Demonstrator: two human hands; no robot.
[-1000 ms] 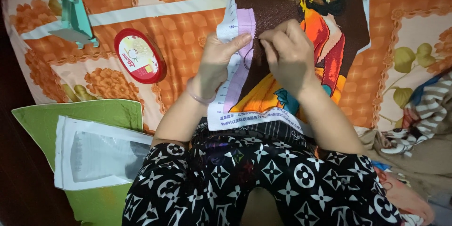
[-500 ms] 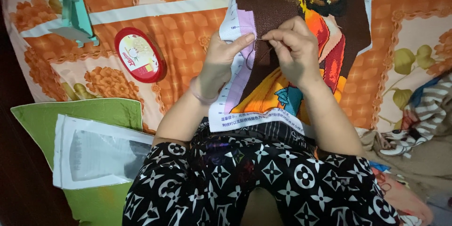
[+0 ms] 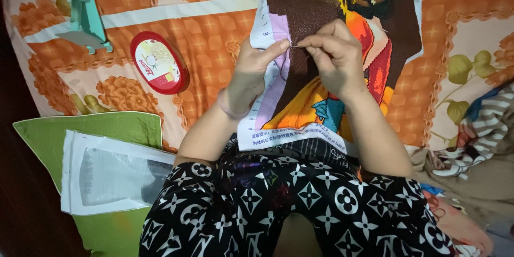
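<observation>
Hands (image 3: 300, 61) pinched together over embroidery (image 3: 321, 5)

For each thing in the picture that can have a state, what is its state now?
Left hand: holds the canvas edge, thumb on top.
Right hand: fingers pinched on a needle.
Canvas: spread flat, lower edge over the lap.
Red tin: lid on, lying on the sheet.
Plastic bag: flat on the green pillow.
Teal stand: lying on the sheet.

We note a red oval tin (image 3: 158, 62) and teal plastic stand (image 3: 84, 25) on the orange floral bedsheet (image 3: 203, 27); a green pillow (image 3: 80, 134) bears a clear sleeve (image 3: 107, 174).
</observation>
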